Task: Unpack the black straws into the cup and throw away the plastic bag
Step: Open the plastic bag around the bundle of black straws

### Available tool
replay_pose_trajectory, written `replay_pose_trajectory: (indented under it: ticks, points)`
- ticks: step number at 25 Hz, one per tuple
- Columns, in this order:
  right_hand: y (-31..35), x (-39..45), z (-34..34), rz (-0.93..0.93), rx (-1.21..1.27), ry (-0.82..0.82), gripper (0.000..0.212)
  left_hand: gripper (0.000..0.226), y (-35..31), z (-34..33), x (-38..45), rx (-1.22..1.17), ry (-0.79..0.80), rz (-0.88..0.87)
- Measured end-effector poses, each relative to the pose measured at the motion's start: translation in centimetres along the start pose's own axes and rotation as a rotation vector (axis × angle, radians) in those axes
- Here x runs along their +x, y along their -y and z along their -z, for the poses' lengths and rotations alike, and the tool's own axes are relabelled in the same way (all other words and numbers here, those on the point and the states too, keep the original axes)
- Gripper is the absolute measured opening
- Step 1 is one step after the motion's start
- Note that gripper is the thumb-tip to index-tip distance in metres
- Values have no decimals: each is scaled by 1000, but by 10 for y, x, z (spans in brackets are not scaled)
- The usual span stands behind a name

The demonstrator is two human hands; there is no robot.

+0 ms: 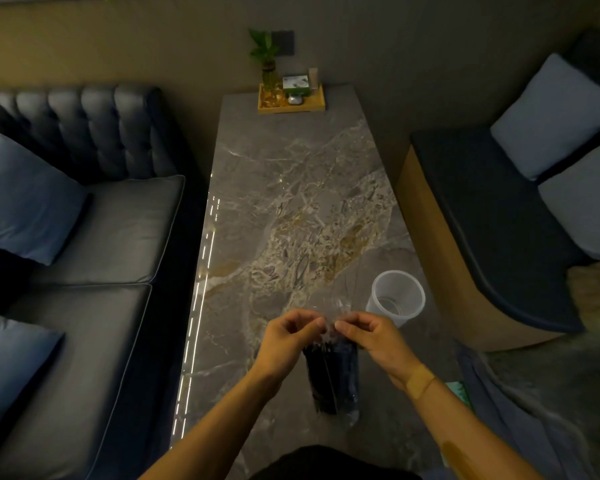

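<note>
A clear plastic bag (340,393) packed with black straws (326,372) hangs upright over the near end of the marble table (291,188). My left hand (288,341) pinches the bag's top edge on the left side. My right hand (371,337) pinches the same top edge on the right, fingertips almost meeting the left ones. The crumpled clear top of the bag pokes up between them. A translucent white cup (397,299) stands upright and empty on the table, just beyond and to the right of my right hand.
A wooden tray (291,107) with a small plant, a box and small items sits at the table's far end. A dark leather sofa (94,237) with blue cushions runs along the left. A bench (482,220) with pale cushions is on the right.
</note>
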State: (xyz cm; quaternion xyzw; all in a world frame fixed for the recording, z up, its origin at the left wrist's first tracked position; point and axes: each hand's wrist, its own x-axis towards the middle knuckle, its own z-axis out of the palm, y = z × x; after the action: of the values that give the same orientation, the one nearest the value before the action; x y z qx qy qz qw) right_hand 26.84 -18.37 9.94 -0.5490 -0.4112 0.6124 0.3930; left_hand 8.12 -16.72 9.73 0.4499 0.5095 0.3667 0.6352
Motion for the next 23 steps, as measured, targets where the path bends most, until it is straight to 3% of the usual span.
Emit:
replay_pose_trajectory:
  ticks: [3,6,7,11,15,17,20,23]
  points:
    - [6,-1,-4,46,-52,-43,19,6,-6,7,-3,24,8,-60]
    - [4,-9,-20,219,-281,-344,46,7,-5,6,-6,87,-59,-129]
    - [3,-13,-25,276,-331,-367,50,8,-4,5,-7,112,-77,-155]
    - [6,-19,-34,349,-484,-209,69,7,-6,1,-10,140,-55,-204]
    - [7,-23,-40,437,-565,-362,94,8,-10,-3,-11,93,-69,-200]
    - [3,-27,-47,536,-684,-502,95,9,-10,-6,-12,90,-109,-198]
    - [-4,-31,-55,650,-773,-650,79,6,-9,-10,-14,123,-139,-208]
    - [-1,-29,-59,510,-680,-601,57,10,-12,-12,-15,96,-153,-187]
